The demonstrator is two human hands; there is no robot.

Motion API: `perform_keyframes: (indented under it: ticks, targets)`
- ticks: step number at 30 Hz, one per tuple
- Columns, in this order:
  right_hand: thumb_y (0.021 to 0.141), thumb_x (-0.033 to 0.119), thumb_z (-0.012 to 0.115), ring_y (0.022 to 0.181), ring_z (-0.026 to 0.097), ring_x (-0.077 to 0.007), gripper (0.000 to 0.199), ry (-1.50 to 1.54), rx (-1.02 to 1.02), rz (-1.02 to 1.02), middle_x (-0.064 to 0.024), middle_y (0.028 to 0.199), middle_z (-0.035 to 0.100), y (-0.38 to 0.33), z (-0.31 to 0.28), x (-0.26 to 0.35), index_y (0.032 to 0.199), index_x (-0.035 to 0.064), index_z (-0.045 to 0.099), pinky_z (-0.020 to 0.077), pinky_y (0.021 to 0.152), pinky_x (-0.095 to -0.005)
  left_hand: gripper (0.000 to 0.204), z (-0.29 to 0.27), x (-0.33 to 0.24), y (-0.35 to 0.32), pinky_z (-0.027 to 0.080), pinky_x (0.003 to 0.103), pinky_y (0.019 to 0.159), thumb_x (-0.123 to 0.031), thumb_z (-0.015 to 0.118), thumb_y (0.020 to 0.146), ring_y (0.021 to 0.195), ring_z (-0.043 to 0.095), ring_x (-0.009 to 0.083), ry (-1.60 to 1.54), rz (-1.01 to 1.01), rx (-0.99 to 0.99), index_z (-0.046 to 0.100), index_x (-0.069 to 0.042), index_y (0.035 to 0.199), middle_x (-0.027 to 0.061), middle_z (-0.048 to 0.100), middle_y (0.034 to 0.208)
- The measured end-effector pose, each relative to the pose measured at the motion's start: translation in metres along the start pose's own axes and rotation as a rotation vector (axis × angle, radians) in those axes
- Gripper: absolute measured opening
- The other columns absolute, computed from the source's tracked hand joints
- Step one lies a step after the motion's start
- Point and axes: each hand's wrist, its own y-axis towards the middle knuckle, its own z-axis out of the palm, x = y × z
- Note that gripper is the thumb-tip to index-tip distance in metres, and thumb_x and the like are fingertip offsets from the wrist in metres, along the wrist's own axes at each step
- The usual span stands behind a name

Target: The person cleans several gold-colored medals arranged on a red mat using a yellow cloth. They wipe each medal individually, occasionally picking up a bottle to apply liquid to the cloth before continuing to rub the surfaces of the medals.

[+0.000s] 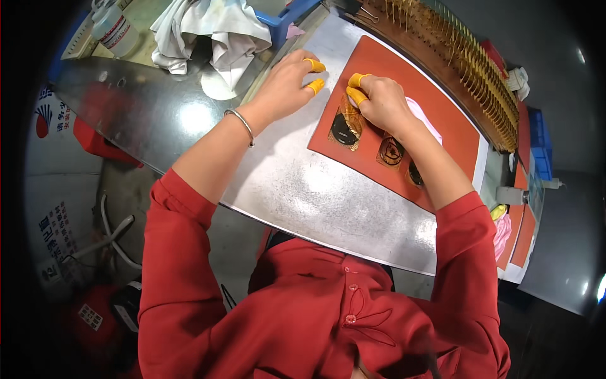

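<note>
Head view: leftmost gold plate (344, 129) partly under curled right hand (383, 102), grip unclear; loosely open, empty left hand (287, 87) apart

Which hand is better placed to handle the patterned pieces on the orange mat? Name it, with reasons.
Likely the right hand: it's at one patterned piece, while the left hand is left of the orange mat.
</note>
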Motion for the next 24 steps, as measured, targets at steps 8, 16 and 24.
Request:
perform_keyframes:
  ticks: [8,16,24]
  targets:
    - [0.075,0.013,0.064,0.065,0.060,-0.0293,0.006,0.054,0.098,-0.263,-0.0108,0.070,0.059,-0.042,0.009,0.033,0.079,0.0086,0.062,0.0480,0.057,-0.0373,0.026,0.004,0.002,-0.002,0.039,0.034,0.094,-0.013,0.058,0.081,0.110,0.049,0.0276,0.006,-0.006,-0.009,0.059,-0.001,0.104,0.0110,0.053,0.114]
    - [0.072,0.012,0.061,0.067,0.060,-0.0316,0.007,0.115,0.040,-0.316,-0.0126,0.072,0.060,-0.033,0.006,0.023,0.077,0.0075,0.059,0.0468,0.056,-0.0430,0.026,0.006,0.007,-0.003,0.039,0.034,0.093,-0.011,0.059,0.080,0.108,0.050,0.0281,-0.001,0.019,-0.031,0.059,-0.003,0.105,0.0108,0.053,0.113]
    - [0.072,0.016,0.061,0.067,0.060,-0.0300,0.012,-0.007,0.028,-0.232,-0.0111,0.073,0.060,-0.019,-0.004,-0.005,0.081,0.0083,0.062,0.0477,0.059,-0.0413,0.025,0.005,0.005,0.000,0.039,0.034,0.093,-0.011,0.058,0.080,0.109,0.049,0.0275,-0.033,0.023,-0.016,0.059,-0.002,0.104,0.0098,0.053,0.113]
